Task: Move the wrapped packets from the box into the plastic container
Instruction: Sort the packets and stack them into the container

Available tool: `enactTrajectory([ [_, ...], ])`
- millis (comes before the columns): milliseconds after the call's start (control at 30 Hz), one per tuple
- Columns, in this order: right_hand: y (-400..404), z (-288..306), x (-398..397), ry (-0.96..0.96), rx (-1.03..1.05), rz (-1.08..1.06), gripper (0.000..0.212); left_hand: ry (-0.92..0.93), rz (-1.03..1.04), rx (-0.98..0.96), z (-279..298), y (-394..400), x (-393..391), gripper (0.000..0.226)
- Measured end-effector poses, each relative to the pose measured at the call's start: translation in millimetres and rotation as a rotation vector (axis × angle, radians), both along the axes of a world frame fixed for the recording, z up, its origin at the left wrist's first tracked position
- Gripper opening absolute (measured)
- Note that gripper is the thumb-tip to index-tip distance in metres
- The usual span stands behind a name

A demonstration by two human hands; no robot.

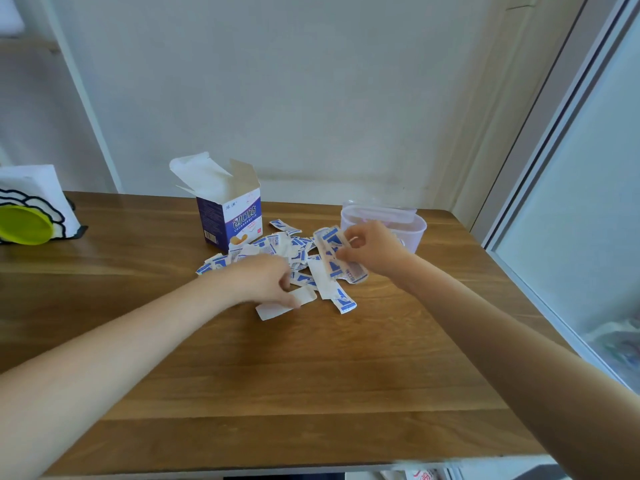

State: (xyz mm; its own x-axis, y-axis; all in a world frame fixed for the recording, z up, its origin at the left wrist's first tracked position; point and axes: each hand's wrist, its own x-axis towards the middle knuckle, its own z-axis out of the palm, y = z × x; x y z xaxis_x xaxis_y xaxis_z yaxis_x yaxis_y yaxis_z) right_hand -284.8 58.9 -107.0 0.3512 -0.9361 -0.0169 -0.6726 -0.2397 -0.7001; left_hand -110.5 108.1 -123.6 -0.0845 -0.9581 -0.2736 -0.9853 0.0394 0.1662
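Bench (311, 393): its bare wooden front lies nearest the camera, with both forearms reaching over it toward the pile.
Left hand (266, 280): palm down on the near left edge of the pile, fingertips pressing or pinching a white packet (285, 303); whether the fingers have truly closed on it I cannot tell.
Right hand (372, 251): raised over the right side of the pile, fingers and thumb clamped on a bunch (341, 259) of several packets held together.
Pile (277, 252): loose blue-and-white wrapped packets spread on the bench, between the two hands and beyond them.
Box (230, 216): upright just behind the pile's left part, flaps open; whether any packets are left inside cannot be seen.
Container (384, 226): clear plastic tub just behind the pile's right end, directly past the right hand, with what looks like its lid leaning at its far rim; its contents are hard to make out.
Step in hand: gathering, as I judge it. The packets sit mostly on the bench, so the transfer looks to be at an early or middle stage.
Next move: the right hand's bunch needs carrying the short way back from the pile, over the container rim, and letting go inside; the left should secure its packet first, since flat paper tends to slide on smooth wood.
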Motion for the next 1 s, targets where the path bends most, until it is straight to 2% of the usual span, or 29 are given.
enactTrajectory([
  [100,3.0,-11.4,-6.3,0.166,0.119,0.057,0.015,-0.043,0.01,0.004,-10.1,2.7,-9.7,0.037],
  [233,8.5,-6.1,-9.9,0.218,0.057,0.13,0.028,0.074,0.035,0.032,-9.4,1.1,-13.1,0.023],
  [300,10.0,4.3,-14.1,0.254,0.012,0.167,0.031,0.133,0.019,-0.038,-11.0,1.9,-8.7,0.008],
  [400,12.6,13.3,-18.8,0.268,-0.014,0.232,0.031,0.205,-0.007,-0.18,-12.3,5.3,-6.0,0.029],
  [500,12.0,10.4,-18.6,0.106,0.071,0.21,0.012,0.333,-0.009,-0.19,-6.4,7.8,-7.6,0.022],
  [600,5.5,4.8,-16.6,-0.069,0.124,0.071,0.011,0.562,0.036,-0.191,-0.4,6.2,-7.6,0.011],
  [667,0.1,3.7,-17.9,-0.305,0.293,-0.018,0.011,0.741,0.144,-0.296,1.8,4.6,-9.0,0.01],
  [733,-1.6,4.2,-19.2,-0.537,0.511,0.008,0.019,0.945,0.29,-0.329,1.5,2.8,-15.0,0.012],
  [800,0.1,1.2,-17.0,-0.547,0.533,0.044,0.011,1.063,0.317,-0.298,0.0,2.1,-25.2,0.013],
  [867,1.6,-1.9,-12.9,-0.433,0.4,-0.016,0.008,1.024,0.245,-0.302,-2.8,1.7,-32.4,0.018],
  [933,-1.7,-4.4,-12.1,-0.352,0.234,-0.122,0.005,0.822,0.17,-0.344,-4.4,-1.2,-32.4,0.022],
  [967,-3.9,-3.8,-13.2,-0.355,0.178,-0.159,0.001,0.712,0.167,-0.339,-7.1,-4.6,-30.0,0.02],
  [1000,-5.8,-2.0,-15.3,-0.371,0.137,-0.18,0.006,0.617,0.183,-0.299,-9.6,-6.6,-28.3,0.017],
])
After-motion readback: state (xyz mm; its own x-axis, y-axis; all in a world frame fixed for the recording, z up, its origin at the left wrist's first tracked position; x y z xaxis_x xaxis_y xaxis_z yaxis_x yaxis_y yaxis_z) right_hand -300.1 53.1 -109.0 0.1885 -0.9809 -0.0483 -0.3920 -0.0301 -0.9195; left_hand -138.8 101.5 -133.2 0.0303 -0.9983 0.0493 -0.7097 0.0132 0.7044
